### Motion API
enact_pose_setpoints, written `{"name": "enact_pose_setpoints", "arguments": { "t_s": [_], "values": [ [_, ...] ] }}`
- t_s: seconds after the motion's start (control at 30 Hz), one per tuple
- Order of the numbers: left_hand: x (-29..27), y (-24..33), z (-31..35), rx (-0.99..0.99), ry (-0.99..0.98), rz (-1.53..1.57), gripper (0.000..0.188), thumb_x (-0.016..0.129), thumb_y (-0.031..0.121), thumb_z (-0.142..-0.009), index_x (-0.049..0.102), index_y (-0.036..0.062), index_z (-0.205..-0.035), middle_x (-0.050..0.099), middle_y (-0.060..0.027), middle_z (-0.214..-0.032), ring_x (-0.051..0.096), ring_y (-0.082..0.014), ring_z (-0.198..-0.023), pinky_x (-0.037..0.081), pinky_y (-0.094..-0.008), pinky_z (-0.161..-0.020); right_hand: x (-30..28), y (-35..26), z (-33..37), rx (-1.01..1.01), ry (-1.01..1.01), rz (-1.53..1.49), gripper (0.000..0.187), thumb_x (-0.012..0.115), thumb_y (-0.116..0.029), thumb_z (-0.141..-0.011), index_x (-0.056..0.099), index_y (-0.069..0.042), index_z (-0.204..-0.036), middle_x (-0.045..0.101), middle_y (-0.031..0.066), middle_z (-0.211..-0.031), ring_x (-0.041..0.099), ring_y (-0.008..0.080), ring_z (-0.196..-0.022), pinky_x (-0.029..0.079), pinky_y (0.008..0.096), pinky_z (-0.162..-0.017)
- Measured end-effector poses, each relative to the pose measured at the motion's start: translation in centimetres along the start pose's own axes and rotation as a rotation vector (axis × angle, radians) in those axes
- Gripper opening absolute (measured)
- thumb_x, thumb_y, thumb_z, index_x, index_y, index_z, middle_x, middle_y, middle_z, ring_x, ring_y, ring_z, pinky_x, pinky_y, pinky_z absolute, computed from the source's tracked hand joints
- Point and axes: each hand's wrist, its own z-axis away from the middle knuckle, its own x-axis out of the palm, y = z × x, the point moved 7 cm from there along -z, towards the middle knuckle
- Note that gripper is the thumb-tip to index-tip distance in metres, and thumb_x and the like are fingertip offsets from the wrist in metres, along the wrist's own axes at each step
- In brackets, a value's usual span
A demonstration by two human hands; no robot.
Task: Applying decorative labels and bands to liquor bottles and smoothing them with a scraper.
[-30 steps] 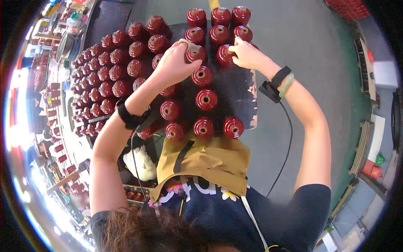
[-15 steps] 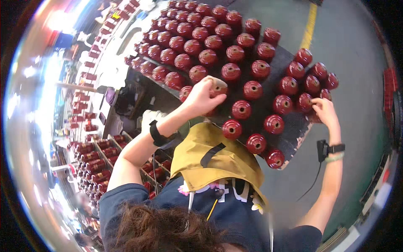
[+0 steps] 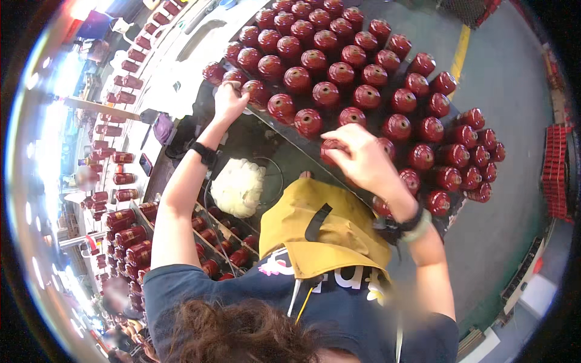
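Many dark-red, glossy cylinders with rounded tops and a small central hole stand on a dark board [image 3: 275, 126]. My left hand [image 3: 230, 104] is closed round a cylinder [image 3: 235, 77] at the board's left edge, fingers over its top. Closer to me, my right hand [image 3: 366, 158] grips another cylinder [image 3: 330, 151] on the near edge; the hand partly covers it and its neighbours. Beside my left hand stands a cylinder [image 3: 257, 92]; one more [image 3: 307, 123] is just beyond my right hand.
Below the board's near edge lies a pale, fluffy bundle [image 3: 239, 187] beside a thin wire loop. Racks of red cylinders [image 3: 130, 236] stand at my left, next to a long bench [image 3: 158, 163]. Red stacked crates [image 3: 557, 175] are at the far right.
My left hand has moved left and away to the board's left edge. My right hand has come left from the right-hand group to the near edge. The view has shifted.
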Motion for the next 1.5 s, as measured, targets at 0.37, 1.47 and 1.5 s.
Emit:
{"name": "enact_pose_setpoints", "arguments": {
  "t_s": [0.37, 1.47, 1.5],
  "values": [
    [4.9, -8.1, -7.3, -0.093, -0.068, 0.062, 0.049, 0.082, 0.035, -0.073, 0.073, 0.0008, -0.107, 0.063, -0.0227, -0.12, 0.055, -0.0366, -0.123, 0.048, -0.0463, -0.107, 16.8, 5.4, -13.3, 0.238, -0.119, 0.725, 0.067, 0.079, -0.03, -0.088, 0.052, -0.018, -0.148, 0.062, 0.0146, -0.124, 0.063, 0.036, -0.114, 0.053, 0.0504, -0.095],
    [10.1, -8.2, -13.0, 0.03, -0.698, 0.136, 0.019, 0.077, 0.015, -0.066, 0.069, -0.002, -0.069, 0.065, -0.0035, -0.063, 0.058, -0.0118, -0.06, 0.046, -0.0318, -0.057, 16.6, 7.5, -15.6, 0.446, 0.099, 0.441, 0.028, 0.071, -0.013, -0.087, 0.071, 0.001, -0.111, 0.066, 0.0183, -0.118, 0.072, 0.0362, -0.105, 0.059, 0.0568, -0.08],
    [9.8, -8.6, -12.9, 0.013, -0.655, 0.079, 0.019, 0.077, 0.014, -0.066, 0.071, -0.0027, -0.072, 0.066, -0.0041, -0.065, 0.06, -0.0122, -0.061, 0.047, -0.0325, -0.057, 15.6, 6.0, -15.1, 0.428, 0.076, 0.396, 0.027, 0.071, -0.012, -0.086, 0.071, 0.002, -0.109, 0.068, 0.019, -0.116, 0.073, 0.0368, -0.104, 0.06, 0.0565, -0.079]
  ]
}}
